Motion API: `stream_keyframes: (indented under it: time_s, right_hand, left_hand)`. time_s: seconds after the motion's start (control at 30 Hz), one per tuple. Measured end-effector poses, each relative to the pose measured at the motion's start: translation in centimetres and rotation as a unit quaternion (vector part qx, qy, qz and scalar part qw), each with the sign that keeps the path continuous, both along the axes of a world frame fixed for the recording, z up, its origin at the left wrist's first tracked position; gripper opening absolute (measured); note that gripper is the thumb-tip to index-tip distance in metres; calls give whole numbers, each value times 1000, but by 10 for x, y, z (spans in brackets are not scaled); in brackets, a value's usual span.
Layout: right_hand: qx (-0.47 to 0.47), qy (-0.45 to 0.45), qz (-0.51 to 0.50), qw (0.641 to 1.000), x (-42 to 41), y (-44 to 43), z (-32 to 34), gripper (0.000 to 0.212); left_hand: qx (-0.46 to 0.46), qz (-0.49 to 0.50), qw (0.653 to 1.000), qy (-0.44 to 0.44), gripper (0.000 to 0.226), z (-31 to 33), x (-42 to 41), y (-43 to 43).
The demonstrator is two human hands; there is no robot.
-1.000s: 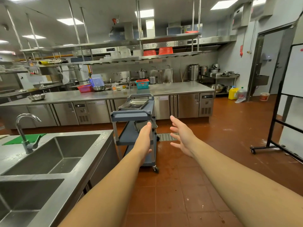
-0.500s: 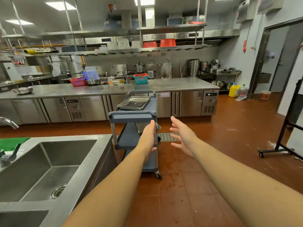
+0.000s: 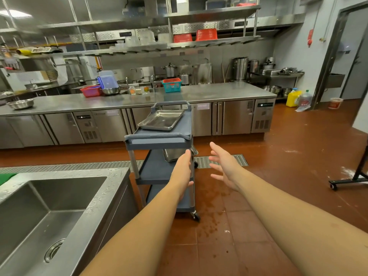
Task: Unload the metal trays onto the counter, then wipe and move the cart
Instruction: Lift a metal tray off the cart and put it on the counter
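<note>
Both arms are stretched forward and nothing is in either grip. The left hand [image 3: 182, 172] is open with its fingers together, and the right hand [image 3: 225, 166] is open with its fingers spread. Neither hand touches anything.

Dead ahead stands the grey cart [image 3: 161, 140] with 3 shelves, its near handle bar facing the person. From this view the left hand overlaps the cart's right post, so it looks like the nearer hand; the right hand hangs just off the cart's right side, over the red floor [image 3: 278, 176].

The target lies up and forward of both hands: a shallow metal tray [image 3: 161, 120] sits on the top shelf. Its long axis runs away from the person toward the steel tabletop [image 3: 219, 92] behind. A deeper metal pan [image 3: 175, 155] sits on the middle shelf, partly hidden behind the left fingers.

I judge the trays still need unloading. The cart's far end sits close to the tabletop, though I cannot tell if they touch. There is bare steel there to the right of the teal basket [image 3: 171, 85].

Room to move is lopsided: the sink unit [image 3: 111, 176] crowds the cart's left side, while open floor lies to the right, with a black wheeled stand [image 3: 350, 181] well apart.
</note>
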State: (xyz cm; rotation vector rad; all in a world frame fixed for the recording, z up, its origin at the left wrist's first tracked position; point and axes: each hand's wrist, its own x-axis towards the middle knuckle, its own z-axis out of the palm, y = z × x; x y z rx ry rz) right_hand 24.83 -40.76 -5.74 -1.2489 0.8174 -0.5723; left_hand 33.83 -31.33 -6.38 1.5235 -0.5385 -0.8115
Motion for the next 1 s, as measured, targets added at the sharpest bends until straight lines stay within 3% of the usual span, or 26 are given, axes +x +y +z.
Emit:
stream_keyframes:
  time_s: [0.33, 0.8, 0.87, 1.0]
  right_hand:
    - [23, 6, 27, 999, 46, -159, -15, 65]
    - [38, 35, 39, 998, 100, -313, -44, 60]
    - [36, 44, 39, 998, 116, -339, -49, 60]
    - [32, 61, 41, 997, 162, -390, -52, 59]
  left_hand:
    - [15, 32, 999, 24, 51, -2, 32, -151]
    - [30, 17, 998, 58, 46, -35, 94, -315]
    - [31, 22, 998, 42, 41, -41, 111, -343]
    - [37, 18, 999, 23, 50, -53, 151, -399]
